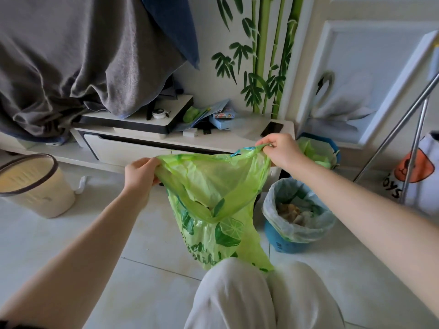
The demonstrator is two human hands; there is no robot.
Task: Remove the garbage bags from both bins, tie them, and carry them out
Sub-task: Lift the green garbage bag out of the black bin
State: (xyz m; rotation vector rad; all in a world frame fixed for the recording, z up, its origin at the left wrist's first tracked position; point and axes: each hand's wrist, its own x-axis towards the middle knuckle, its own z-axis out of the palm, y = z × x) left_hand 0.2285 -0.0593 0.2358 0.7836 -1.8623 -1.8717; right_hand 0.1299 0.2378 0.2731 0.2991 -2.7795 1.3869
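1. Above the floor, mid-frame: green bag [213,198] hangs out of any bin, mouth stretched wide between both hands, its bottom dropping behind the knees [261,293].
2. Left hand [140,174] grip: clenched on the bag's left rim. Right hand [280,150] grip: pinching the right rim, where a blue drawstring bit shows.
3. Cream bin [35,186] at left has no liner in view, so the bag likely came from there.
4. Blue bin [297,224] just right of the bag holds its pale liner, full of scraps. Not yet pulled.
5. Step in hand, my read: bag one removed, tie about to start.
6. Next move needs the two rim ends brought together, twisted or crossed, knotted tight. Thin film, so pull evenly or it may tear.
7. Further green liner sits in another bin [318,150] behind the right hand.
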